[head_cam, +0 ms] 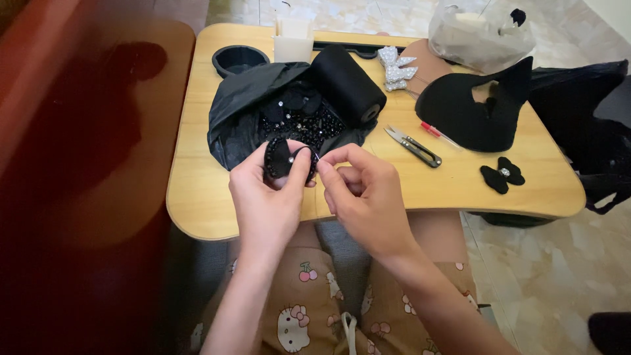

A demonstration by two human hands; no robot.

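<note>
My left hand (266, 194) holds a small black fabric piece with a beaded edge (281, 158) between thumb and fingers, just above the near edge of the wooden lap table (197, 197). My right hand (365, 197) pinches at the right side of that piece, fingertips closed on something too small to make out, perhaps a needle. Right behind the hands lies an open black plastic bag (243, 108) with several beads and black bits (302, 125) in it, and a roll of black fabric (348, 85) rests on it.
Thread snips (413, 146) and a red pen (435, 133) lie right of the bag. A finished black bow (502, 174), a cut black felt sheet (473, 108), a silver bow (396, 69), a black cup (239, 60), a white box (294, 39) and a clear bag (480, 33) sit around.
</note>
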